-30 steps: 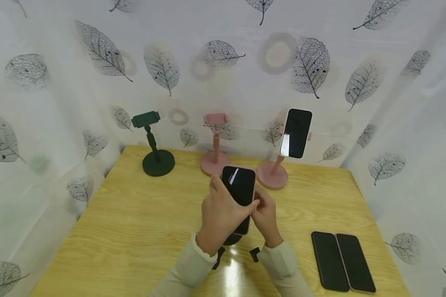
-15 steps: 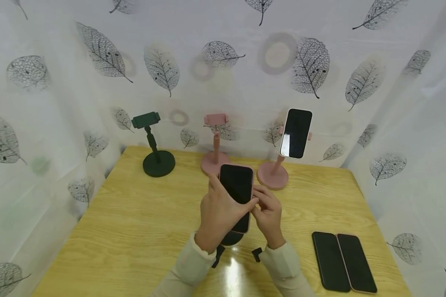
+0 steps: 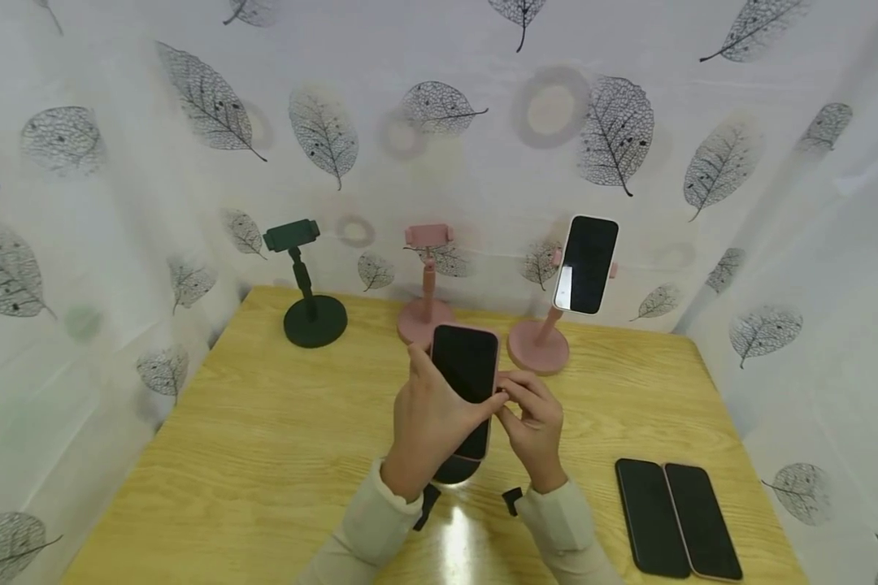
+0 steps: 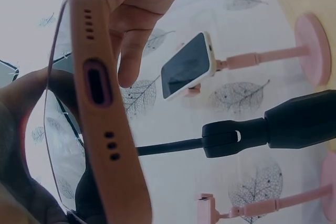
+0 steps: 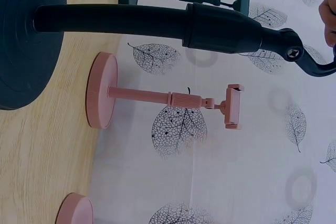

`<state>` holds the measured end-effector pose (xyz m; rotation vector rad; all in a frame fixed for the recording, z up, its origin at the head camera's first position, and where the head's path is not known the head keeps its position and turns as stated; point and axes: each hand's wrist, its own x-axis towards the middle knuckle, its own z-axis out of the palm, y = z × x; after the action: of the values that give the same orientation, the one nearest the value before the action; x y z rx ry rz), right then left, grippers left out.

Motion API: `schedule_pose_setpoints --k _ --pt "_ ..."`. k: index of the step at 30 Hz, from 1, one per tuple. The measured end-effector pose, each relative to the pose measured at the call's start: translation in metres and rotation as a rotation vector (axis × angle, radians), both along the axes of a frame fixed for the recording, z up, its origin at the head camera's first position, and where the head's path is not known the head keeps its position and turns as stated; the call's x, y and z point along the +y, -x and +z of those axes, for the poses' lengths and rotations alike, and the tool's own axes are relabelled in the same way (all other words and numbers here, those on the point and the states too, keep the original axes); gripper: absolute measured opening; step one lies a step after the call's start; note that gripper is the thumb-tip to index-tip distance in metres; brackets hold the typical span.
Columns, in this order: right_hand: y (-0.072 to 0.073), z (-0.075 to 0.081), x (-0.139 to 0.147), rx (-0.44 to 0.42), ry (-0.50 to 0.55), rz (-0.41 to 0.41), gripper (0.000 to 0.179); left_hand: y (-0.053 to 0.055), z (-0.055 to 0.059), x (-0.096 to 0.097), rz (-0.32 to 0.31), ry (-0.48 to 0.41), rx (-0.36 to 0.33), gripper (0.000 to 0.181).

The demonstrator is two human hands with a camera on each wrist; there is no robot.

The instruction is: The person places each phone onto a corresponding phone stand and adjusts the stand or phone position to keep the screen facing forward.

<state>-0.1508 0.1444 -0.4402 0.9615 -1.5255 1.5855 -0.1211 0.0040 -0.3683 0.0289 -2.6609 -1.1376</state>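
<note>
My left hand [image 3: 433,422] grips a black-screened phone in a pink case [image 3: 467,355], thumb across its front. The phone is upright, its bottom edge with the charging port [image 4: 97,83] towards the left wrist camera. Behind it rises a dark phone stand [image 5: 223,27] with a round base [image 3: 456,470], its bent neck running up towards the phone. My right hand [image 3: 536,422] is at the phone's right edge, thumb and fingers pinching the holder's side there; a finger [image 4: 132,59] reaches behind the phone in the left wrist view. The holder's clamp is mostly hidden by the phone and hands.
Along the back edge stand a green phone stand [image 3: 315,319], a pink stand [image 3: 428,280], and another pink stand [image 3: 537,348] bearing a white-cased phone [image 3: 587,264]. Two phones, one black [image 3: 652,517] and one pink-edged [image 3: 702,520], lie side by side at front right.
My right hand has moved slightly right along with its fingers. The phone in my left hand has shifted a little up and left, and the bright reflection has left its screen.
</note>
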Motion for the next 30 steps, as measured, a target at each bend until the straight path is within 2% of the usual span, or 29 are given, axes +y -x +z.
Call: schedule_pose_setpoints --k 7,10,15,18,23,30 --pt "-0.0006 0.001 0.0022 0.068 -0.016 -0.06 0.021 0.001 -0.0017 0.0003 -0.034 -0.052 -0.013 0.098" --pt "0.0002 -0.002 0.0026 0.091 -0.006 -0.059 0.022 0.0013 -0.0015 0.0007 -0.042 -0.068 -0.018 0.096" --pt "0.0002 -0.0042 0.0027 0.082 -0.001 -0.062 0.023 0.0022 -0.0005 -0.0004 -0.087 -0.078 -0.038 0.098" --pt "-0.0009 -0.0034 0.0016 0.068 -0.011 -0.091 0.023 0.0014 0.0003 -0.0012 -0.105 -0.044 -0.051 0.101" --pt "-0.0003 -0.0017 -0.0002 0.069 -0.05 -0.155 0.023 0.001 -0.0002 -0.0023 -0.07 0.0 -0.021 0.102" --pt "0.0026 -0.0003 -0.0007 0.121 -0.076 -0.204 0.022 0.0015 -0.0037 -0.0025 -0.035 -0.066 0.012 0.098"
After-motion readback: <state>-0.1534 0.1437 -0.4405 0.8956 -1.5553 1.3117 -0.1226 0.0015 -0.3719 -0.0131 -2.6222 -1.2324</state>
